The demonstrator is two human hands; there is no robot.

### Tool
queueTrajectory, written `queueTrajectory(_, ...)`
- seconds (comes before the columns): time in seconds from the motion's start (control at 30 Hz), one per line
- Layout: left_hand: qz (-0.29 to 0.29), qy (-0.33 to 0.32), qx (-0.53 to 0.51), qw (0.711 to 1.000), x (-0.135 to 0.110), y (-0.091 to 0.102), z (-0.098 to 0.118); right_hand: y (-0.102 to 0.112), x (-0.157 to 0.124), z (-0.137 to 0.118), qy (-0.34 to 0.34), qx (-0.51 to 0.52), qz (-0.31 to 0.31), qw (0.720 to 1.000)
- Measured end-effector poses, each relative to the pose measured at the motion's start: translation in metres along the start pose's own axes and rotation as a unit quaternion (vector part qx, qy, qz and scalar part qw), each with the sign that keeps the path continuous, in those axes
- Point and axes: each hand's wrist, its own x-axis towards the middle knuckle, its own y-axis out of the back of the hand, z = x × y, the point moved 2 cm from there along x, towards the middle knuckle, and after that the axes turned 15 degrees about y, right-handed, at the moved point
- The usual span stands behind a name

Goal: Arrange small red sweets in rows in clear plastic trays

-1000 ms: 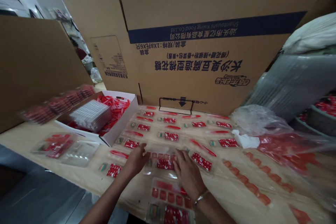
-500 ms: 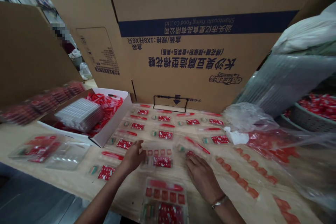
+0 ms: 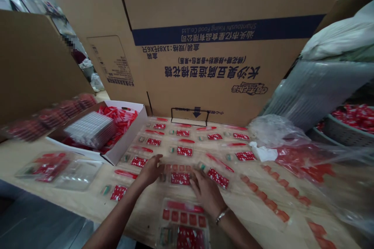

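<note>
A clear plastic tray [image 3: 179, 175] holding small red packets lies on the tan table [image 3: 82, 198], between my hands. My left hand [image 3: 152, 169] is curled at the tray's left edge, thumb on top, pinching it. The fingers of my right hand [image 3: 206, 190] lie flat on the tray's right edge; a bracelet is on that wrist. Several similar trays [image 3: 184, 151] with red packets lie in rows beyond. Another filled tray [image 3: 184, 218] sits just in front of my right hand, at the table's near edge.
A white box [image 3: 128, 144] at the left holds red sachets and a stack of clear trays [image 3: 90, 128]. An empty clear tray [image 3: 78, 169] lies near it. Tall cardboard cartons [image 3: 222, 46] wall the back. A plastic bag [image 3: 306, 159] with red pieces and a strip of red packets [image 3: 274, 194] lie at the right.
My right hand went out to the neighbouring tray on the right, then came back onto the right edge of the tray between my hands. My left hand stayed at the left edge.
</note>
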Motion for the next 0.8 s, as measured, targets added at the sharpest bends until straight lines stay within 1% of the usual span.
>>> queueTrajectory(0.1, -0.004, -0.011, -0.008, 1.000, -0.002, -0.002, -0.004, -0.004, 0.000, 0.002, -0.023, 0.006, -0.015, 1.000)
queueTrajectory(0.17, -0.002, -0.012, -0.021, 1.000, -0.004, -0.004, -0.007, -0.002, -0.002, 0.002, -0.038, 0.012, -0.021, 0.999)
queueTrajectory(0.23, 0.002, -0.004, -0.033, 0.999, -0.007, -0.006, -0.013, 0.003, -0.001, 0.001, -0.039, 0.006, -0.024, 0.999)
queueTrajectory(0.3, 0.010, 0.006, -0.054, 0.998, -0.011, -0.008, -0.018, 0.009, 0.003, -0.004, -0.010, -0.014, -0.023, 1.000)
queueTrajectory(0.37, 0.024, 0.013, -0.093, 0.995, -0.016, -0.008, -0.023, 0.011, 0.011, -0.008, 0.042, -0.030, -0.032, 0.998)
queueTrajectory(0.47, 0.033, 0.008, -0.165, 0.986, -0.023, -0.006, -0.027, 0.007, 0.024, -0.007, 0.098, -0.022, -0.073, 0.992)
queueTrajectory(0.57, 0.012, -0.010, -0.233, 0.972, -0.025, -0.008, -0.027, -0.001, 0.035, 0.001, 0.108, -0.007, -0.110, 0.988)
queueTrajectory(0.63, -0.006, -0.012, -0.267, 0.964, -0.023, -0.012, -0.028, -0.004, 0.039, 0.006, 0.106, -0.007, -0.130, 0.986)
queueTrajectory(0.73, -0.018, 0.005, -0.277, 0.961, -0.024, -0.022, -0.029, -0.006, 0.041, 0.007, 0.115, -0.008, -0.156, 0.981)
queueTrajectory(0.8, -0.008, 0.014, -0.267, 0.964, -0.027, -0.023, -0.029, -0.007, 0.040, 0.006, 0.127, -0.005, -0.154, 0.980)
